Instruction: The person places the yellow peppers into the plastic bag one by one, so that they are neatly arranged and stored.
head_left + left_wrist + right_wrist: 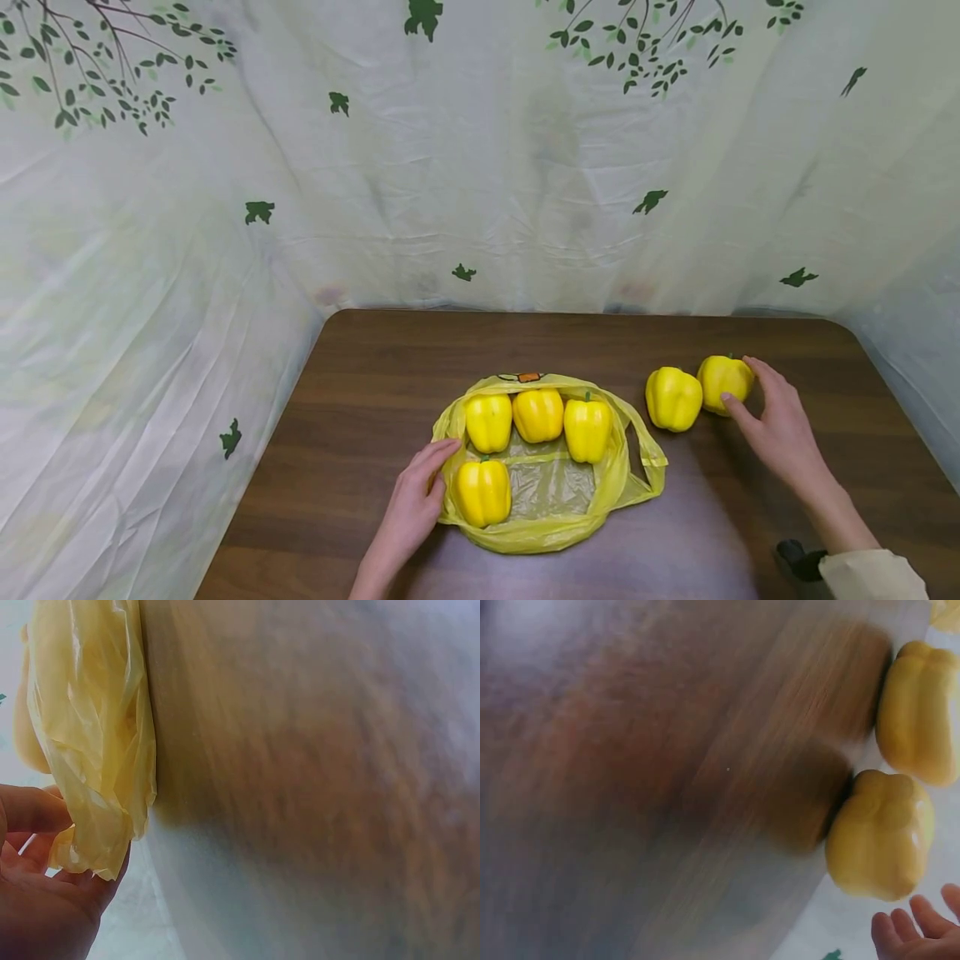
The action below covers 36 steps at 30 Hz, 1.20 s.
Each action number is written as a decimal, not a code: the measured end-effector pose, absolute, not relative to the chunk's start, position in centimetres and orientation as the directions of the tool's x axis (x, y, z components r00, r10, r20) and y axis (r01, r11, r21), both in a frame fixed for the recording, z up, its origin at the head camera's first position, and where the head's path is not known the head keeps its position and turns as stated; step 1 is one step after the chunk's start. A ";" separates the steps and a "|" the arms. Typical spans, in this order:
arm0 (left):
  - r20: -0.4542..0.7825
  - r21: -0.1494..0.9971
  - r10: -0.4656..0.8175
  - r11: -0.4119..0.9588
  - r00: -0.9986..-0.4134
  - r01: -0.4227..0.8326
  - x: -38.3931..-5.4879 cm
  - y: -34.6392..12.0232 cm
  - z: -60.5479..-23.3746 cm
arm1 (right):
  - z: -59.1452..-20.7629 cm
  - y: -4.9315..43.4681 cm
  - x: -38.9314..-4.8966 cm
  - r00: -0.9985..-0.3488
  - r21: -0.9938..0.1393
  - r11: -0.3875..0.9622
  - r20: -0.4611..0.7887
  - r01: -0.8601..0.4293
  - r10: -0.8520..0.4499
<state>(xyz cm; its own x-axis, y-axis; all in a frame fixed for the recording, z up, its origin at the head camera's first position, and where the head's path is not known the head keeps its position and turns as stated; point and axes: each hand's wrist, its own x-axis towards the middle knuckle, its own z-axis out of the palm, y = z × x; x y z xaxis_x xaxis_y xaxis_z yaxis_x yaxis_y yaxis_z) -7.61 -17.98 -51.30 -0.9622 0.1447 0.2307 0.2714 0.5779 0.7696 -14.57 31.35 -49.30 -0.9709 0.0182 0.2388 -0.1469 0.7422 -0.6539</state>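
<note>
A yellow plastic bag (536, 543) lies on the table with its mouth spread wide. Several yellow bell peppers (588, 430) are inside, three along the far side and one at the near left. My left hand (415, 497) is at the bag's left rim; in the left wrist view, its thumb and fingers hold the bag's edge (97, 832) between them. Two more bell peppers stand side by side right of the bag, a left one (673, 400) and a right one (725, 384). My right hand (780, 425) reaches around the right one with fingers spread, a small gap showing in the right wrist view.
The brown wooden table (390, 350) has rounded far corners. A pale cloth (480, 167) with printed leaves and branches hangs behind it and at the sides. One bag handle (651, 467) sticks out toward the right. A black strap (798, 560) shows by the right sleeve (870, 575).
</note>
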 end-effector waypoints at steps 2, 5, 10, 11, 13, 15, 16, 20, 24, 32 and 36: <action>0.225 0.769 0.145 0.581 -0.964 0.267 -7.6 -18.0 -51.3 | -49.4 31.5 -14.9 -0.979 -0.679 0.725 0.202 -0.115 0.033; 0.212 0.770 0.144 0.584 -0.967 0.256 -7.6 -18.0 -51.2 | -49.7 31.8 -15.4 -0.988 -0.719 0.693 0.140 -0.057 0.064; 0.214 0.767 0.144 0.588 -0.966 0.257 -7.6 -18.0 -51.2 | -50.5 32.4 -16.3 -0.990 -0.768 0.641 0.082 0.010 0.113; 0.215 0.766 0.144 0.589 -0.966 0.258 -7.6 -18.0 -51.2 | -50.7 32.4 -16.4 -0.990 -0.774 0.633 0.076 0.017 0.120; 0.216 0.766 0.144 0.589 -0.966 0.259 -7.6 -18.0 -51.2 | -50.8 32.5 -16.6 -0.990 -0.774 0.632 0.066 0.030 0.127; 0.213 0.766 0.144 0.589 -0.966 0.257 -7.6 -18.0 -51.2 | -50.9 32.5 -16.7 -0.990 -0.772 0.635 0.052 0.042 0.128; 0.213 0.766 0.143 0.589 -0.966 0.256 -7.6 -18.0 -51.2 | -50.9 32.5 -16.8 -0.991 -0.772 0.634 0.045 0.045 0.125; 0.216 0.764 0.144 0.591 -0.966 0.259 -7.6 -18.0 -51.2 | -51.0 32.6 -16.9 -0.993 -0.777 0.627 0.020 0.057 0.116; 0.218 0.761 0.144 0.594 -0.965 0.260 -7.6 -18.0 -51.3 | -51.1 32.6 -16.9 -0.993 -0.779 0.622 -0.002 0.076 0.119; 0.210 0.768 0.142 0.588 -0.967 0.253 -7.7 -18.0 -51.2 | -51.2 32.4 -16.9 -0.988 -0.799 0.585 -0.069 0.137 0.136; 0.208 0.768 0.138 0.590 -0.968 0.250 -7.7 -18.0 -51.1 | -51.2 32.3 -16.8 -0.988 -0.804 0.581 -0.056 0.130 0.144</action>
<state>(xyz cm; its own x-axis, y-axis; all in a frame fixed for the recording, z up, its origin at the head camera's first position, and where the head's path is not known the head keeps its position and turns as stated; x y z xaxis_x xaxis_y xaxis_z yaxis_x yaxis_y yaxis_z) -7.67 -17.99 -51.13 -0.9682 0.1382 0.2084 0.2496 0.5902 0.7677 -16.82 32.27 -51.18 -0.9880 0.1439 -0.0562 0.1303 0.5807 -0.8037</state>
